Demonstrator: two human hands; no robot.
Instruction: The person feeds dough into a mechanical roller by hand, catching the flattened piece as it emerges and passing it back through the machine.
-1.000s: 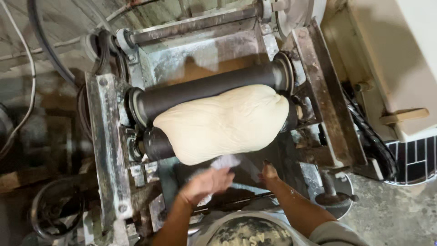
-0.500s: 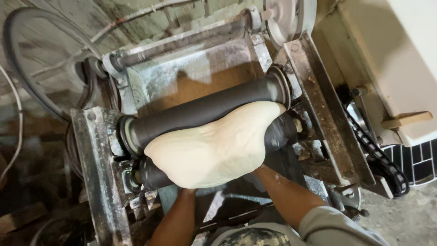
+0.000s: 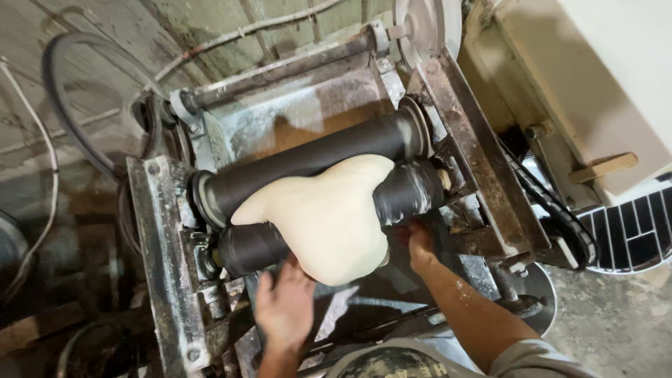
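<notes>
Pale cream dough point(image 3: 329, 217) – dark grey rollers point(image 3: 308, 159), rusty brown-grey frame point(image 3: 483, 168), black-white grid tiles point(image 3: 640, 234).

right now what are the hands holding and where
The left hand and right hand support the dough sheet from under its lower edge at the rollers; a closed grip cannot be told.

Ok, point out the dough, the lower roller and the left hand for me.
dough point(image 3: 329, 217), head view, middle of the pale sheet.
lower roller point(image 3: 409, 192), head view, its dark right end.
left hand point(image 3: 285, 306), head view, back of the hand, below the dough.
</notes>
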